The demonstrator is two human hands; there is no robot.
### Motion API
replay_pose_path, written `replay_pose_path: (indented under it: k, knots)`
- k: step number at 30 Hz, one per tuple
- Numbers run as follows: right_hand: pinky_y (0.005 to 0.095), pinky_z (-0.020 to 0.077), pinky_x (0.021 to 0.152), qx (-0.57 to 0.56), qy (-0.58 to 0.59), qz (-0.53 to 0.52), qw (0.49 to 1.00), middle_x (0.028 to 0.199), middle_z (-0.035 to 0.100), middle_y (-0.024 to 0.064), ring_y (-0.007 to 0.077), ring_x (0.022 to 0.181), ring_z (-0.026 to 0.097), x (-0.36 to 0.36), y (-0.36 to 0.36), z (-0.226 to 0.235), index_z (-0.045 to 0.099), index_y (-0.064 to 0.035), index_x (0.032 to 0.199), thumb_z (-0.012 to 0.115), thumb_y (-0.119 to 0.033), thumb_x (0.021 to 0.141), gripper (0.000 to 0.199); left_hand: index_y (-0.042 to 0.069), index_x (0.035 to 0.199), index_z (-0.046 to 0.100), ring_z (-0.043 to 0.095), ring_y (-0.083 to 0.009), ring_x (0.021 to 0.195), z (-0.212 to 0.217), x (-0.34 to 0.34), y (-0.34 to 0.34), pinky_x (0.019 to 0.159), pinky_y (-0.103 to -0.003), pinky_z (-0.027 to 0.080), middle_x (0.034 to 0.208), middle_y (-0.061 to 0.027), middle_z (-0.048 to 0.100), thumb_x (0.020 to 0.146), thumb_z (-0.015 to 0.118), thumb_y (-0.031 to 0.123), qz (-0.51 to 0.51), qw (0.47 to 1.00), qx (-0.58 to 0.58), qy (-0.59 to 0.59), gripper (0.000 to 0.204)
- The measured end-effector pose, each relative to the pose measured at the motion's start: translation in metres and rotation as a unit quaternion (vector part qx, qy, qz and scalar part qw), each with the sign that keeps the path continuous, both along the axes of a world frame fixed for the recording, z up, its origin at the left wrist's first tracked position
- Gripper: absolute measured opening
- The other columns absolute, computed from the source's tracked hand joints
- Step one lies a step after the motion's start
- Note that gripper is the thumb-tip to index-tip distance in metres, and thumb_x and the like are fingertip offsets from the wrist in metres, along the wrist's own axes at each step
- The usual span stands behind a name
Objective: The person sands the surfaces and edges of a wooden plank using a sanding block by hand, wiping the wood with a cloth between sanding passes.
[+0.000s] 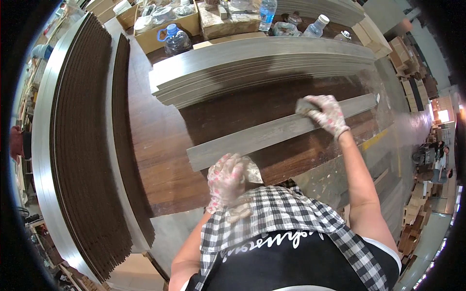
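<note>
A grey wood-grain plank (257, 136) lies aslant on the brown worktable (160, 165), its right end farther from me. My right hand (330, 114), in a spotted work glove, is closed on a grey pad (306, 106), pressed on top of the plank right of its middle. The pad could be a sponge or a folded cloth; its kind does not show clearly. Near the plank's left end, close to my checked apron (272, 208), my gloved left hand (225, 179) is closed and slightly blurred. From it sticks a pale, stained flat piece (253, 172), its grip hidden.
Behind the plank rises a stack of grey planks (262, 63). A tall row of planks (82, 121) stands along the left. At the back are a cardboard box of supplies (167, 29), a blue-handled jug (175, 40) and a white-capped bottle (316, 26).
</note>
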State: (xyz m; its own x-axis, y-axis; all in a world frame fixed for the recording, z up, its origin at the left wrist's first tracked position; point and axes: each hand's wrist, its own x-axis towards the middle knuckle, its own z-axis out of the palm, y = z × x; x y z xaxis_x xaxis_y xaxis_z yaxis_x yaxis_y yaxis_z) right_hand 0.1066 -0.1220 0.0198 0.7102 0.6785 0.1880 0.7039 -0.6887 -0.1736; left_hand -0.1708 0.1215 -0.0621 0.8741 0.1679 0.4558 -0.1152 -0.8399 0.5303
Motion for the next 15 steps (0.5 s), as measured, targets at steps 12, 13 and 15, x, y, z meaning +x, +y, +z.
replay_pose_path:
  k: [12, 13, 15]
  knots:
    - [0.0408, 0.0506, 0.075, 0.037, -0.11, -0.041, 0.992, 0.077, 0.069, 0.0027, 0.0266, 0.076, 0.066, 0.033, -0.057, -0.011, 0.071, -0.0236, 0.096, 0.074, -0.035, 0.078, 0.022, 0.01, 0.108, 0.07, 0.064, -0.0298, 0.105, 0.05, 0.013, -0.003, 0.088, -0.045, 0.051, 0.122, -0.0087, 0.067, 0.064, 0.071, 0.012, 0.047, 0.973, 0.09, 0.207, 0.045]
    - [0.0414, 0.0507, 0.076, -0.021, -0.164, -0.161, 0.973, 0.082, 0.07, 0.0043, 0.0274, 0.078, 0.065, 0.049, -0.079, 0.0, 0.072, -0.0242, 0.098, 0.075, -0.035, 0.079, 0.022, 0.009, 0.111, 0.069, 0.063, -0.0302, 0.106, 0.056, 0.021, -0.01, 0.089, -0.045, 0.051, 0.126, -0.0101, 0.066, 0.064, 0.072, 0.012, 0.045, 0.966, 0.087, 0.24, 0.048]
    - [0.0415, 0.0506, 0.077, 0.033, -0.158, -0.121, 0.979, 0.087, 0.07, 0.006, 0.0278, 0.084, 0.064, 0.063, -0.095, -0.01, 0.073, -0.0234, 0.103, 0.074, -0.038, 0.079, 0.028, 0.005, 0.125, 0.062, 0.062, -0.0321, 0.112, 0.061, 0.053, -0.037, 0.092, -0.044, 0.05, 0.135, -0.0146, 0.06, 0.075, 0.075, 0.02, 0.04, 0.968, 0.078, 0.237, 0.054]
